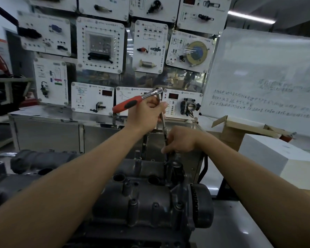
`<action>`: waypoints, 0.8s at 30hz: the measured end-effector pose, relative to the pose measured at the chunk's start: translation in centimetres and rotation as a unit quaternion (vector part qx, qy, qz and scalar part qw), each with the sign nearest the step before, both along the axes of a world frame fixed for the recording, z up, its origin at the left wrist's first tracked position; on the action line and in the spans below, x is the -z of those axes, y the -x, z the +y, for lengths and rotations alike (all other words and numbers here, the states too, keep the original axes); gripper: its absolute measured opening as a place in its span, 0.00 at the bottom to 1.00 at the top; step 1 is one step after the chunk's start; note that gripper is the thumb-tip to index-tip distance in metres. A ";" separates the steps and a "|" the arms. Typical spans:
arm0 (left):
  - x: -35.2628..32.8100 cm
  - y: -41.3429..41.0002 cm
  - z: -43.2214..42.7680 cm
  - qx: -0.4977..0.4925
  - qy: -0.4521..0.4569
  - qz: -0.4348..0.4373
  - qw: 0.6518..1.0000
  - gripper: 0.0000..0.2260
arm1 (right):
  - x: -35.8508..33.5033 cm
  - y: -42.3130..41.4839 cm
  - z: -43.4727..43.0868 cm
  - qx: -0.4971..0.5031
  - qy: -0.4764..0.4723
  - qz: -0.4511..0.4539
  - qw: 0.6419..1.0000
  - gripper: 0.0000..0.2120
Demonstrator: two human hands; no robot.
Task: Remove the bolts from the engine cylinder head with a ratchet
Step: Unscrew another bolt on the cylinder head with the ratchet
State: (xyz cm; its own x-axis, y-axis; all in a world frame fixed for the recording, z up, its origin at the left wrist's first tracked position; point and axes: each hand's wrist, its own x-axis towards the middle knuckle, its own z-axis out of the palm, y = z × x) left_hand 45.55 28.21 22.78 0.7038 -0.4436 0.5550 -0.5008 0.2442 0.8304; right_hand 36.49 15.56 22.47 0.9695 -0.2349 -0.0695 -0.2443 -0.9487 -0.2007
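Observation:
The dark engine cylinder head (143, 199) fills the lower middle, with several upright bolts (137, 159) and round holes on top. A ratchet (132, 102) with a red and black handle and chrome head stands above it on a long extension bar (162, 119) that runs down to the head's far right corner. My left hand (145, 113) is closed around the upper part of the bar just under the ratchet head. My right hand (181, 140) grips the lower end of the bar, hiding the socket and whatever it sits on.
A toothed pulley (198, 206) sits on the head's right side. A steel cabinet (64, 129) with white display panels stands behind. A whiteboard (265, 77), an open cardboard box (240, 129) and a white box (283, 158) are at right. Dark engine parts (34, 161) lie left.

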 end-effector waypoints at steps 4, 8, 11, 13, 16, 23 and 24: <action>-1.1 0.5 0.9 -0.001 0.013 -0.017 1.000 0.06 | 0.4 0.7 -0.7 -0.022 -0.022 -0.084 0.996 0.20; -4.2 0.6 3.5 -0.006 0.114 0.053 0.992 0.04 | 0.2 2.5 -1.4 -0.028 -0.041 -0.197 0.979 0.19; -6.3 1.5 5.2 0.001 0.180 0.097 0.979 0.04 | -0.5 5.1 -2.0 -0.008 -0.127 -0.289 0.949 0.16; -6.8 3.2 4.8 0.022 0.170 0.101 0.980 0.05 | -1.2 7.7 -2.4 0.005 -0.231 -0.341 0.911 0.15; -6.2 7.3 1.6 0.070 0.082 0.085 0.990 0.04 | -1.5 12.4 -2.2 0.011 -0.321 -0.365 0.874 0.17; -1.4 19.8 -7.4 0.225 -0.067 0.099 0.967 0.04 | 1.8 26.9 -3.7 0.066 -0.363 -0.384 0.846 0.15; -0.4 21.5 -8.5 0.244 -0.085 0.098 0.961 0.04 | 2.7 29.3 -4.6 0.103 -0.351 -0.384 0.847 0.17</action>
State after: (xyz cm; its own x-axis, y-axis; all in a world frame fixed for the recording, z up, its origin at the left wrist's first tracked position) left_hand 24.02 19.72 23.23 0.4719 -0.8204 0.3229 -0.1904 0.2628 0.9459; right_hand 7.21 10.99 19.82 0.7350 -0.5675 0.3711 0.0688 -0.4821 -0.8734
